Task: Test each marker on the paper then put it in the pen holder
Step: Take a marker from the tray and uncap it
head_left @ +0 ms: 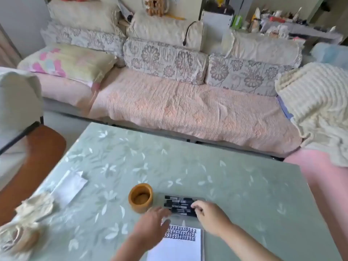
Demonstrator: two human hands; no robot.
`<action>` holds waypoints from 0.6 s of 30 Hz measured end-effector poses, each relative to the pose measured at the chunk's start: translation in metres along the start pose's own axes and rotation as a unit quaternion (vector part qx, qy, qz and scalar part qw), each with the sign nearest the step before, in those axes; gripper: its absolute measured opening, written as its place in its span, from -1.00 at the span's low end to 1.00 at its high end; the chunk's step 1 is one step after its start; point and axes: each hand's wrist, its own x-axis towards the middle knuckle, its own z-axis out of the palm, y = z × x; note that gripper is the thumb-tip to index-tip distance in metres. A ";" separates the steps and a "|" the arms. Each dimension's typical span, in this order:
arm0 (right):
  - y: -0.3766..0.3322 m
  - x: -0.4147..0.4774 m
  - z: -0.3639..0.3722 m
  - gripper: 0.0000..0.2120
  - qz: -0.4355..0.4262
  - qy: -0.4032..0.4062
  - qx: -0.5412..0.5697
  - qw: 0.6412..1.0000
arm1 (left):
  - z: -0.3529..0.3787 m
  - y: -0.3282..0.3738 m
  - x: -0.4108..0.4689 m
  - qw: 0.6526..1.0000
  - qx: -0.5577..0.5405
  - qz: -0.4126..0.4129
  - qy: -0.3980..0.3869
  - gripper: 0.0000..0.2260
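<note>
The right hand's fingers curl with the thumb onto the right end of the markers. These lie bundled on the table, just right of the holder. The left hand's fingers stretch loosely apart to the bundle's left end. Its wrist crosses the paper's corner, and both forearms angle inward.

The table wears a smooth, faintly glossy green cover with pale leaf print. The pen holder looks matt ochre, the markers glossy black plastic, the paper smooth white.
</note>
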 end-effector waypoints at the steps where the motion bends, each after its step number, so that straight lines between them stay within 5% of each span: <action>1: 0.010 0.017 0.014 -0.69 -0.019 0.018 -0.010 1.000 | 0.012 -0.008 0.018 1.000 0.011 0.018 0.009 -0.74; 12: 0.087 0.110 0.120 -0.68 -0.164 0.137 -0.150 0.965 | 0.127 -0.085 0.107 0.973 0.136 0.147 0.111 -0.72; 18: 0.104 0.124 0.134 -0.76 -0.203 0.224 -0.135 0.944 | 0.142 -0.105 0.115 0.958 0.146 0.196 0.147 -0.72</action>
